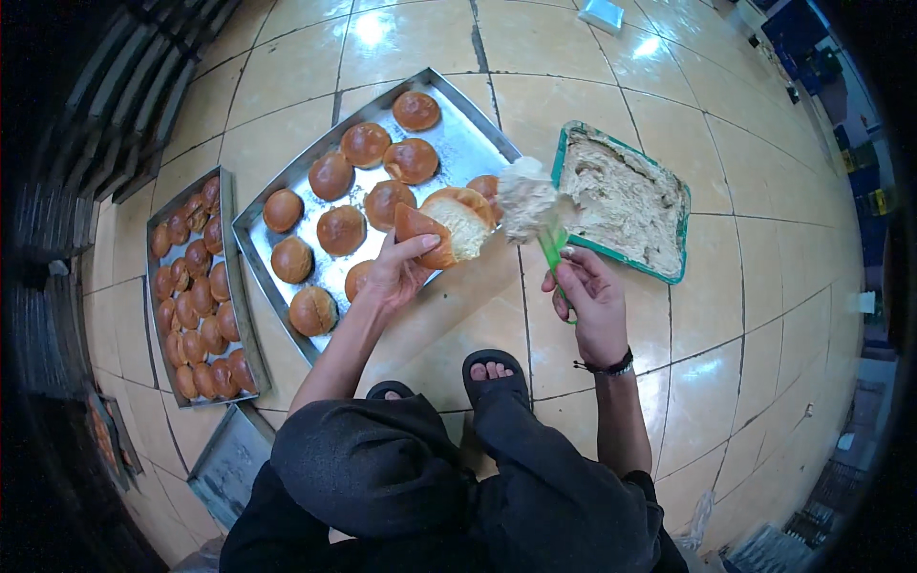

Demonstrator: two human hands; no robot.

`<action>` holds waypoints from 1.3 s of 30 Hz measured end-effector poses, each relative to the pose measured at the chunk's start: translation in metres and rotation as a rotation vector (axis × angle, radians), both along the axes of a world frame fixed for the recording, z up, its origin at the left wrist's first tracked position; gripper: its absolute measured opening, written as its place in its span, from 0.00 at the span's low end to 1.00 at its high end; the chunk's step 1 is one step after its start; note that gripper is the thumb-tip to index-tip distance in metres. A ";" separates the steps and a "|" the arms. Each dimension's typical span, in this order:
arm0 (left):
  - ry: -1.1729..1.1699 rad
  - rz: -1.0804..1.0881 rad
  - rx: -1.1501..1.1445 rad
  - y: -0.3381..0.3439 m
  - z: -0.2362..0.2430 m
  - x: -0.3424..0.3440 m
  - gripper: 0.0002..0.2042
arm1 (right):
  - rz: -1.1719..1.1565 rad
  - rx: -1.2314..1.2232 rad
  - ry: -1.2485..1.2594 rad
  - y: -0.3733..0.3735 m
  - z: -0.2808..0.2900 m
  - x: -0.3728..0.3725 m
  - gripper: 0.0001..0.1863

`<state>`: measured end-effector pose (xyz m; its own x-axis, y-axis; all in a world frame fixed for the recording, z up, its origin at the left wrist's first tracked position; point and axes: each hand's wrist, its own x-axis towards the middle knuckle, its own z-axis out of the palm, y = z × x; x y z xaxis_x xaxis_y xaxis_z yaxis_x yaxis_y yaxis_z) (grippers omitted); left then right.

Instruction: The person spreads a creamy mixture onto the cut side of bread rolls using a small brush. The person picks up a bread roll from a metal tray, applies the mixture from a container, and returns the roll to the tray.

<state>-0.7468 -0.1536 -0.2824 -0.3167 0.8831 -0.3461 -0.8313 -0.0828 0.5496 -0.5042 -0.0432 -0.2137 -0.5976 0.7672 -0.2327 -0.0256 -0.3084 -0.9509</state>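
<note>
My left hand [396, 269] is closed around a split bun [465, 234], its two halves spread so the pale crumb faces right. In my right hand [590, 289] is the green handle of a spatula [551, 244], held between thumb and fingers. A big lump of beige cream [525, 199] covers the spatula's head, close to the right of the bun. Beyond my right hand lies a green tub [686, 229] filled with the same beige cream. Under and past the bun, a metal tray [449, 105] holds several round, glossy brown buns [341, 230].
To the left, a narrower tray [225, 196] is packed with several more buns. A bare metal tray [234, 454] lies nearer to me on the tiled floor. Stacked dark trays [124, 95] rise at the far left. My sandalled foot [495, 372] is just below the work.
</note>
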 end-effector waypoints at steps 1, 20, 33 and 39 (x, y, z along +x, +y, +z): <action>0.010 -0.026 0.043 -0.001 -0.002 0.000 0.30 | 0.033 0.044 -0.028 -0.003 0.002 -0.003 0.13; 0.226 0.027 0.031 -0.002 0.032 0.020 0.31 | 0.162 0.507 -0.303 -0.029 -0.022 -0.033 0.16; 0.245 -0.018 -0.096 0.053 -0.009 -0.014 0.27 | -0.017 -0.207 -0.054 0.039 -0.013 0.011 0.18; 0.907 0.428 -0.833 0.139 -0.133 -0.150 0.41 | -0.139 -0.177 -0.104 0.044 -0.019 0.027 0.16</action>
<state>-0.8965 -0.0144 -0.4150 -0.9262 0.2795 -0.2532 -0.1321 0.3883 0.9120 -0.4770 0.0004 -0.2330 -0.4555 0.7821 -0.4253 0.0155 -0.4707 -0.8822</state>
